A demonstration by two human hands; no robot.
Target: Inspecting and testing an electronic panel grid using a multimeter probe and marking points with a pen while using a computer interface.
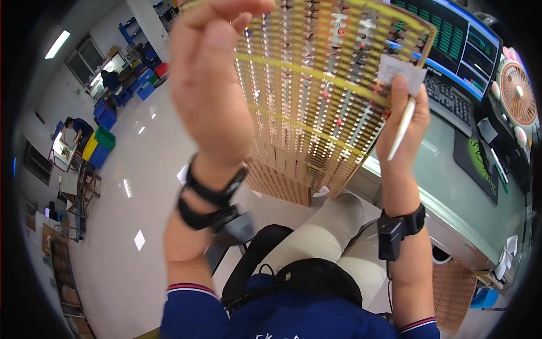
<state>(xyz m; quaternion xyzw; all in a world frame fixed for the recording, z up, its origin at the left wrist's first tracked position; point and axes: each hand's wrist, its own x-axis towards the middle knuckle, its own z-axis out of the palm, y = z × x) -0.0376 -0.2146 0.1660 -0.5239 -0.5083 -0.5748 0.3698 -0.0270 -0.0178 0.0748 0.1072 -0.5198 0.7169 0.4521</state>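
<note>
A large tan slotted panel (307, 85) with yellow bars and rows of small shiny metal pieces is tilted up in front of me. My right hand (403, 121) grips its right edge, with the thumb pressing a white paper label (400, 73) against it. A slim white pen-like stick (403, 130) is tucked in the same hand. My left hand (212, 90) is raised at the panel's left edge, its fingers bent toward the top corner. Motion smears it, so whether it grips the panel is unclear. Both wrists wear black straps with small boxes.
Another slotted tan panel (276, 181) stands low behind the raised one. On the right-hand desk are a monitor (451, 39), a keyboard (449, 96), a pink fan (516, 93) and a dark mouse mat (477, 161). At far left, co-workers sit near coloured bins (99, 148).
</note>
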